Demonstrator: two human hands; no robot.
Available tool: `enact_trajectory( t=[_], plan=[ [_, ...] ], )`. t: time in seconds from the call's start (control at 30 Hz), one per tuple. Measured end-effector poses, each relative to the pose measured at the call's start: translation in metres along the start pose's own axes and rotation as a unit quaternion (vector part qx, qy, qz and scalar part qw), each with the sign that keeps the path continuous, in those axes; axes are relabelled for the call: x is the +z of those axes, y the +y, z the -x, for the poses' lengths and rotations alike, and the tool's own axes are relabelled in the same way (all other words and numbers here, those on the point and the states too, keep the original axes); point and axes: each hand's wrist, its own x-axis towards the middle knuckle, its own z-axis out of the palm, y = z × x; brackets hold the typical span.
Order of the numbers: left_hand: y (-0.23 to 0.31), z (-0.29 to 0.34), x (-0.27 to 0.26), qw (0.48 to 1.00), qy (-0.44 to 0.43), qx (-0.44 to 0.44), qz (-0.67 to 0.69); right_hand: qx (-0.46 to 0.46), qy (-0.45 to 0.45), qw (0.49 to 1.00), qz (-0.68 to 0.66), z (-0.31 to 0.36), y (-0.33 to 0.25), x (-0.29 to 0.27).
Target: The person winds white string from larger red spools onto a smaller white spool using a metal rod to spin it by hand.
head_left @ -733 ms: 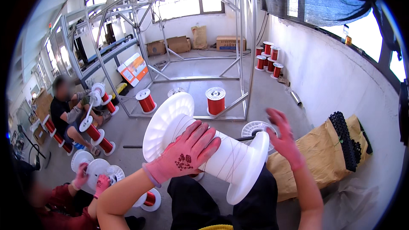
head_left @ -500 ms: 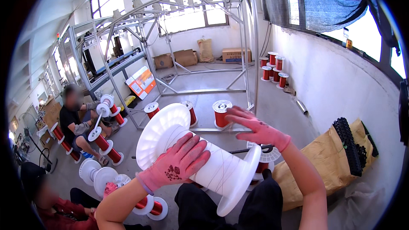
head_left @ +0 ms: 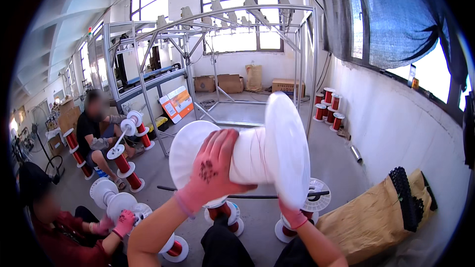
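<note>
A large white spool [head_left: 250,155] with a few thin strands of wire round its barrel is held up in front of me, lying sideways. My left hand [head_left: 210,165], in a pink glove, wraps round the barrel beside the left flange, thumb below. At the lower edge of the right flange is my right hand [head_left: 293,214], also pink-gloved; its fingers are hidden behind the flange. Under the spool a black rod [head_left: 282,197] lies across the tops of spools of red wire, one [head_left: 220,211] near my knee and another [head_left: 287,230] further right.
A metal frame [head_left: 314,69] stands ahead. More red spools [head_left: 329,105] are grouped by the right wall, near a metal tube [head_left: 356,154]. Brown paper sacking [head_left: 368,215] lies at my right. Two people, one in red [head_left: 64,232] and one in black [head_left: 88,131], sit among spools at left.
The spool has risen and turned, its right flange now higher and more toward me. My right hand has dropped from above the spool to the lower edge of that flange. My view has shifted slightly.
</note>
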Motion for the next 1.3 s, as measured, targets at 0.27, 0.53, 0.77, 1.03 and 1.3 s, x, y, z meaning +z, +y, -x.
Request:
enact_trajectory(
  t=[0.27, 0.53, 0.77, 1.03, 1.3],
  plan=[
    [-0.054, -0.013, 0.036, 0.984, -0.097, -0.129, -0.077, -0.251, -0.206, 0.878, 0.351, 0.013, -0.086, -0.043],
    [-0.059, -0.005, 0.03, 0.977, -0.108, -0.176, -0.046, -0.215, -0.343, 0.871, 0.277, 0.011, -0.08, -0.066],
    [-0.023, 0.006, -0.025, 0.96, -0.196, -0.063, 0.191, 0.261, -0.416, 0.869, 0.055, -0.114, -0.025, -0.086],
    [-0.003, 0.054, -0.006, 0.957, -0.264, 0.092, 0.078, 0.041, -0.509, 0.753, 0.414, -0.212, -0.232, -0.008],
    [-0.035, 0.038, 0.061, 0.959, -0.254, -0.109, 0.06, -0.192, -0.397, 0.726, 0.527, -0.131, -0.234, 0.017]
  ],
)
